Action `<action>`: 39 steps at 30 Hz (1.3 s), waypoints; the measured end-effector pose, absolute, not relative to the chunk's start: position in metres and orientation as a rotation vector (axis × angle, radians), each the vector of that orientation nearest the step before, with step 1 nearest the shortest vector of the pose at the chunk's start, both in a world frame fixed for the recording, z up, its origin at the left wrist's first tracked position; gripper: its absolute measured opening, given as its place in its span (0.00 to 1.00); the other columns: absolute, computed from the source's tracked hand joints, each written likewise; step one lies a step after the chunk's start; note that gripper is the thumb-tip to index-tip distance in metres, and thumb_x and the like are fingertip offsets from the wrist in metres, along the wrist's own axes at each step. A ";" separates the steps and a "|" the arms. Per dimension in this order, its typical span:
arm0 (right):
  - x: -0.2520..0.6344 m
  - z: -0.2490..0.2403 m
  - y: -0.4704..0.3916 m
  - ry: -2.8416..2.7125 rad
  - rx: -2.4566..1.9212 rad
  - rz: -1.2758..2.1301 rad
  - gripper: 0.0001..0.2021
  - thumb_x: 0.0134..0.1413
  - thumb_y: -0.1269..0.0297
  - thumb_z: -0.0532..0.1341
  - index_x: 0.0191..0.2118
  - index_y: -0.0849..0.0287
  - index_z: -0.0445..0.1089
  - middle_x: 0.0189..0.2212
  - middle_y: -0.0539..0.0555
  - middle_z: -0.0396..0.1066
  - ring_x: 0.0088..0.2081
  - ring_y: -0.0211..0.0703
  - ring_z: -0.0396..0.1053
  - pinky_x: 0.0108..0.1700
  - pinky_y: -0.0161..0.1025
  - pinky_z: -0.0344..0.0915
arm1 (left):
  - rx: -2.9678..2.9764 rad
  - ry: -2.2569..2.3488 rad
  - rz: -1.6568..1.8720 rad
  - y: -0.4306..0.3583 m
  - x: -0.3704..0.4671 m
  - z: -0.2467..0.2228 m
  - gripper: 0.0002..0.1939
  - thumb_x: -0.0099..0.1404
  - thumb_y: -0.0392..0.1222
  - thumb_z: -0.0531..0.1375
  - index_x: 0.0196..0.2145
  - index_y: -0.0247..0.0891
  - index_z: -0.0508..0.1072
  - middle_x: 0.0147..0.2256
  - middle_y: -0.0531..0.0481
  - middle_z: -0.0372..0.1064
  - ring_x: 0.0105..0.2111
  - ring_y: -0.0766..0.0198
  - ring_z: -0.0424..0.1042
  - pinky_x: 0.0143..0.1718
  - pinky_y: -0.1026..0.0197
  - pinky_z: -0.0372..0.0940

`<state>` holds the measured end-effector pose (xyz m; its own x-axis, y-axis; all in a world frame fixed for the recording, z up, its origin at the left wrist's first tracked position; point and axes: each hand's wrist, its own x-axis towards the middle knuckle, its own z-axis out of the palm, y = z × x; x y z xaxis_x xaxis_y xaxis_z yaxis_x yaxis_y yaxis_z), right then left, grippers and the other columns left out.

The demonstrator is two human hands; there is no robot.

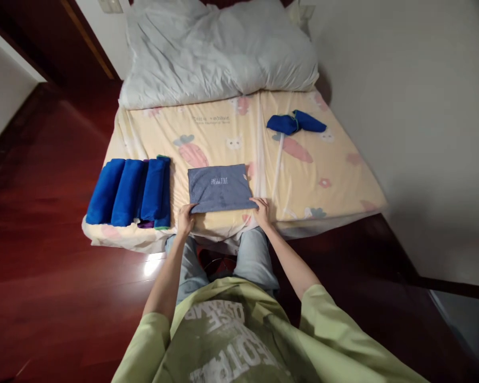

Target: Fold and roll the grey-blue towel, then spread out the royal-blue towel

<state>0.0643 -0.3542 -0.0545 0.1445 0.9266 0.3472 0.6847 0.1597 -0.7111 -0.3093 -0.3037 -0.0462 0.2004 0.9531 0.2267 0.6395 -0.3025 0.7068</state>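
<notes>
A grey-blue towel (219, 186) with small white lettering lies flat near the front edge of the bed. My left hand (185, 219) has its fingers closed on the towel's near left corner. At the near right corner, my right hand (261, 208) pinches the same towel. The near edge between my hands looks slightly rolled or folded over. To the left, several rolled blue towels (122, 191) lie side by side, with purple and green edging showing. Farther back on the right rests a crumpled blue cloth (295, 123), apart from both hands.
The bed (223, 141) has a yellow cover printed with carrots and cats under a clear sheet. A large pale quilt (219, 53) is heaped at its far end. A white wall (415, 133) stands on the right, dark red floor (43, 213) on the left.
</notes>
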 end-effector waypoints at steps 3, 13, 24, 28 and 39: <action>0.069 -0.051 -0.382 -1.658 -1.552 0.421 0.28 0.45 0.80 0.52 0.50 0.58 0.77 0.48 0.56 0.77 0.53 0.50 0.69 0.58 0.49 0.68 | 1.998 1.509 0.825 -0.327 -0.323 -0.043 0.28 0.53 0.33 0.53 0.51 0.38 0.76 0.51 0.42 0.76 0.54 0.50 0.72 0.60 0.47 0.63; 0.061 -0.070 -0.384 -1.428 -1.615 0.598 0.10 0.55 0.65 0.58 0.40 0.61 0.73 0.38 0.59 0.77 0.41 0.48 0.73 0.47 0.44 0.72 | 1.682 1.645 0.962 -0.355 -0.318 -0.051 0.16 0.64 0.45 0.56 0.47 0.38 0.73 0.38 0.44 0.77 0.37 0.56 0.77 0.42 0.57 0.70; 0.048 -0.083 -0.358 -1.309 -1.757 0.407 0.24 0.67 0.43 0.52 0.30 0.57 0.68 0.24 0.53 0.68 0.28 0.44 0.67 0.35 0.39 0.66 | 1.613 1.996 0.998 -0.316 -0.302 -0.066 0.19 0.73 0.52 0.52 0.49 0.37 0.74 0.38 0.42 0.77 0.37 0.55 0.76 0.39 0.59 0.65; 0.037 -0.092 -0.358 -1.312 -1.838 0.049 0.20 0.69 0.50 0.53 0.31 0.57 0.71 0.28 0.57 0.71 0.35 0.48 0.70 0.44 0.42 0.66 | 1.600 2.145 0.997 -0.317 -0.292 -0.076 0.19 0.74 0.51 0.51 0.48 0.38 0.75 0.37 0.42 0.76 0.37 0.54 0.76 0.38 0.58 0.64; 0.032 -0.094 -0.359 -1.306 -1.900 -0.117 0.14 0.68 0.56 0.57 0.33 0.56 0.72 0.31 0.59 0.73 0.38 0.50 0.70 0.47 0.45 0.66 | 1.612 2.164 1.053 -0.319 -0.287 -0.087 0.19 0.73 0.50 0.52 0.51 0.35 0.72 0.39 0.40 0.75 0.38 0.54 0.75 0.42 0.56 0.64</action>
